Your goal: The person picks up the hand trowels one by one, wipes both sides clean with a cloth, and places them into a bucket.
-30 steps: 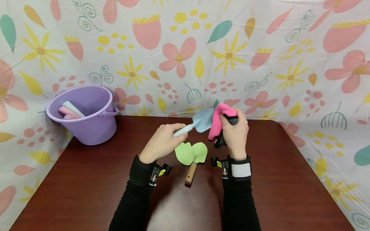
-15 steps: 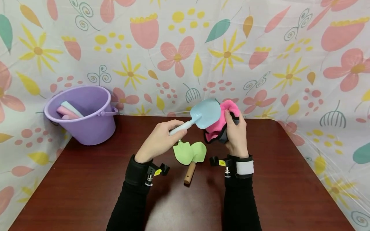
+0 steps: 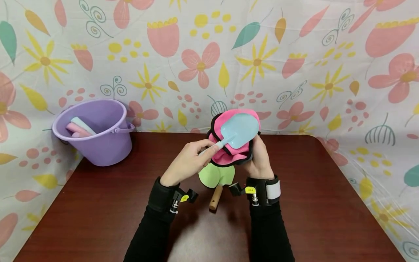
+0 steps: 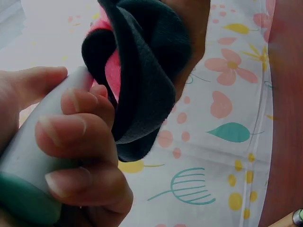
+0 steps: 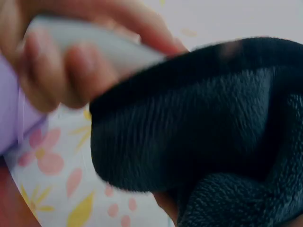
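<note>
My left hand point(image 3: 186, 162) grips the pale handle of the blue toy shovel point(image 3: 238, 130), fingers point(image 4: 78, 137) curled round it and thumb on top; the left wrist view shows the handle clamped in the fist. The shovel's scoop faces up and lies on the pink cloth point(image 3: 229, 151).

My right hand point(image 3: 260, 160) holds that cloth from underneath and behind, bunched up around the scoop. The cloth is pink inside with a dark border and dark backing. My right-hand fingers are mostly hidden by the cloth; in the right wrist view the dark backing fills the frame, blurred. Grip reads as fingers curled on the cloth.

Both hands and the shovel are raised above the desk point(image 3: 327, 203), near its middle and toward the back edge.

Directly below, on the desk, lies a green toy spade point(image 3: 216, 176) with a wooden handle pointing toward me, partly covered by the cloth.

At the back left corner, a purple bucket point(image 3: 98, 142) stands tilted against the flowered backdrop point(image 3: 327, 54), with pink and pale pieces inside.
</note>
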The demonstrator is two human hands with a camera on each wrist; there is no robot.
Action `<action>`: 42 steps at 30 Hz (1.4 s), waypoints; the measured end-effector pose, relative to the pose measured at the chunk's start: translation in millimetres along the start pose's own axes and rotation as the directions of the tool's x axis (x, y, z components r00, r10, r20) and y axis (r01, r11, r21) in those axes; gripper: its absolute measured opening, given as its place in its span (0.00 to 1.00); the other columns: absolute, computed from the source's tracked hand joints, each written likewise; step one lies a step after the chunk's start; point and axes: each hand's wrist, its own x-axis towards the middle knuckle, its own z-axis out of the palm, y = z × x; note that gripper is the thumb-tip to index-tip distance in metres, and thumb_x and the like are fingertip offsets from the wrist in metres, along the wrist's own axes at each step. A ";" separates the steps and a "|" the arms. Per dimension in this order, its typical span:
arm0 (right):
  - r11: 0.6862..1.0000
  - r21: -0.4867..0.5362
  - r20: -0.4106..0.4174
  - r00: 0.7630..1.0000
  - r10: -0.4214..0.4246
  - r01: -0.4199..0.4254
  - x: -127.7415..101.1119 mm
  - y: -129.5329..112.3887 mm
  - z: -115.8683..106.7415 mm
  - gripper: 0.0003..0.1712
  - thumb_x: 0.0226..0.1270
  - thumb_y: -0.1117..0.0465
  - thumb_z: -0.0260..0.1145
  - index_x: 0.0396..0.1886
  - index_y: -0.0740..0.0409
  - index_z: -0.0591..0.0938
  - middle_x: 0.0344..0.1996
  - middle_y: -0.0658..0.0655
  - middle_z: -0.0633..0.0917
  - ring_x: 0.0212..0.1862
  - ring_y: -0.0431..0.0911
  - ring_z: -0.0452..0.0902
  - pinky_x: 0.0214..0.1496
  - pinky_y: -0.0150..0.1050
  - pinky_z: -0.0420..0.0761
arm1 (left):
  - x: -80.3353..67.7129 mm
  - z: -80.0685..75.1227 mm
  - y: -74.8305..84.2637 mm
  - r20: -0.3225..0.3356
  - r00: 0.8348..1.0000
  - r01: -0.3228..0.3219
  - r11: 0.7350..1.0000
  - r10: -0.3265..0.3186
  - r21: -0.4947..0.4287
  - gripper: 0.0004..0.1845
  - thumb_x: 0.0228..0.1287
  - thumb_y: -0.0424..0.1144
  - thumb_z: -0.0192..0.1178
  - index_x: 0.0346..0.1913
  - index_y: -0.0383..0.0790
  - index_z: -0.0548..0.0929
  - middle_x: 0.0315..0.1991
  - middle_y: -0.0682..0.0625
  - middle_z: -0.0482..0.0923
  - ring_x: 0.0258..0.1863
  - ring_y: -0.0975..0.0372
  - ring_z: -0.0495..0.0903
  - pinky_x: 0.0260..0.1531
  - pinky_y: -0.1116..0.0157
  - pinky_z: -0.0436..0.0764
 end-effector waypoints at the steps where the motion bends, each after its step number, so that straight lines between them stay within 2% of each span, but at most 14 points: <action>1: 0.999 0.043 0.023 1.000 0.009 -0.010 0.6 0.2 0.9 0.11 0.77 0.52 0.55 0.43 0.56 0.74 0.42 0.52 0.76 0.45 0.44 0.75 0.50 0.37 0.74 | 0.3 -0.1 -0.5 0.005 1.000 0.003 1.000 -0.003 -0.002 0.21 0.71 0.60 0.53 0.37 0.45 0.79 0.18 0.48 0.66 0.16 0.58 0.62 0.17 0.64 0.63; 5: 0.989 0.147 0.098 0.995 -0.007 -0.007 3.4 -0.3 3.8 0.12 0.78 0.54 0.53 0.42 0.59 0.75 0.43 0.54 0.77 0.46 0.46 0.75 0.51 0.39 0.75 | 0.1 -2.4 -0.9 0.021 1.000 0.008 1.000 -0.008 0.007 0.20 0.71 0.60 0.52 0.37 0.46 0.79 0.18 0.48 0.66 0.17 0.58 0.62 0.19 0.64 0.63; 10: 0.985 0.171 0.086 0.996 -0.028 0.013 4.5 -3.2 5.8 0.12 0.78 0.54 0.54 0.40 0.60 0.75 0.38 0.55 0.78 0.41 0.47 0.77 0.45 0.39 0.76 | 0.8 -5.2 -1.3 0.038 0.999 0.017 1.000 -0.018 0.021 0.21 0.71 0.61 0.52 0.38 0.46 0.80 0.19 0.49 0.66 0.19 0.58 0.62 0.22 0.64 0.64; 15: 0.975 0.220 0.085 0.996 -0.019 0.000 3.2 -10.5 7.3 0.16 0.78 0.51 0.53 0.49 0.60 0.74 0.44 0.57 0.77 0.46 0.50 0.75 0.47 0.41 0.75 | -0.8 -8.3 -2.4 0.054 0.997 0.045 0.998 -0.047 0.038 0.20 0.70 0.62 0.51 0.37 0.50 0.80 0.19 0.49 0.65 0.18 0.59 0.62 0.21 0.64 0.63; 17: 0.968 0.251 0.105 0.994 -0.026 -0.001 2.7 -14.1 6.0 0.18 0.78 0.50 0.52 0.51 0.60 0.73 0.46 0.58 0.76 0.43 0.51 0.73 0.41 0.41 0.75 | -1.5 -9.5 -2.3 0.058 0.997 0.053 0.998 -0.056 0.045 0.18 0.71 0.61 0.52 0.37 0.51 0.80 0.19 0.50 0.65 0.18 0.59 0.62 0.21 0.64 0.63; 21: 0.953 0.302 0.153 0.986 -0.073 0.023 2.9 -21.3 1.5 0.18 0.79 0.50 0.50 0.48 0.61 0.72 0.39 0.59 0.76 0.35 0.51 0.72 0.33 0.41 0.73 | -2.6 -12.2 -1.6 0.055 0.996 0.062 0.997 -0.064 0.045 0.17 0.71 0.60 0.53 0.36 0.51 0.79 0.20 0.49 0.66 0.19 0.59 0.61 0.21 0.64 0.62; 25: 0.938 0.346 0.185 0.977 -0.105 0.035 2.4 -28.3 -3.4 0.18 0.79 0.50 0.49 0.40 0.61 0.71 0.24 0.57 0.73 0.25 0.51 0.72 0.30 0.42 0.73 | -2.2 -14.4 -3.3 0.053 0.997 0.055 0.997 -0.058 0.051 0.17 0.71 0.60 0.53 0.37 0.51 0.79 0.22 0.49 0.68 0.20 0.59 0.63 0.23 0.63 0.64; 29: 0.919 0.391 0.192 0.972 -0.136 0.052 3.2 -35.1 -6.1 0.19 0.79 0.50 0.50 0.33 0.61 0.69 0.15 0.55 0.67 0.14 0.50 0.65 0.24 0.41 0.69 | -0.2 -16.2 -6.1 0.050 0.997 0.047 0.997 -0.050 0.063 0.17 0.71 0.60 0.53 0.38 0.51 0.80 0.22 0.49 0.69 0.21 0.59 0.64 0.24 0.63 0.66; 31: 0.913 0.402 0.186 0.970 -0.156 0.069 3.8 -37.5 -7.0 0.19 0.79 0.51 0.50 0.33 0.62 0.70 0.16 0.56 0.68 0.15 0.50 0.65 0.25 0.42 0.69 | 0.3 -16.7 -6.7 0.043 0.998 0.044 0.996 -0.047 0.075 0.17 0.71 0.60 0.53 0.38 0.52 0.80 0.22 0.50 0.70 0.21 0.59 0.65 0.24 0.62 0.66; 36: 0.920 0.377 0.161 0.971 -0.174 0.103 4.0 -39.6 -11.1 0.18 0.78 0.52 0.51 0.37 0.63 0.71 0.19 0.57 0.72 0.21 0.51 0.71 0.30 0.44 0.73 | 0.1 -14.3 -5.1 0.030 0.999 0.029 0.994 -0.032 0.104 0.16 0.71 0.59 0.53 0.39 0.52 0.80 0.21 0.51 0.70 0.20 0.60 0.66 0.24 0.62 0.67; 38: 0.926 0.359 0.144 0.974 -0.177 0.115 3.5 -39.6 -13.2 0.17 0.78 0.52 0.52 0.37 0.63 0.71 0.21 0.58 0.73 0.24 0.51 0.73 0.32 0.44 0.74 | 0.3 -12.1 -3.8 0.033 0.999 0.026 0.995 -0.029 0.096 0.16 0.72 0.59 0.52 0.39 0.51 0.80 0.20 0.51 0.69 0.19 0.61 0.65 0.23 0.63 0.67; 42: 0.934 0.340 0.119 0.980 -0.156 0.108 1.9 -37.0 -15.0 0.16 0.79 0.53 0.51 0.36 0.63 0.72 0.20 0.58 0.73 0.22 0.51 0.73 0.28 0.43 0.74 | -0.2 -8.9 -0.3 0.049 0.998 0.032 0.998 -0.035 0.053 0.17 0.73 0.57 0.51 0.39 0.48 0.79 0.20 0.50 0.68 0.18 0.61 0.63 0.20 0.65 0.64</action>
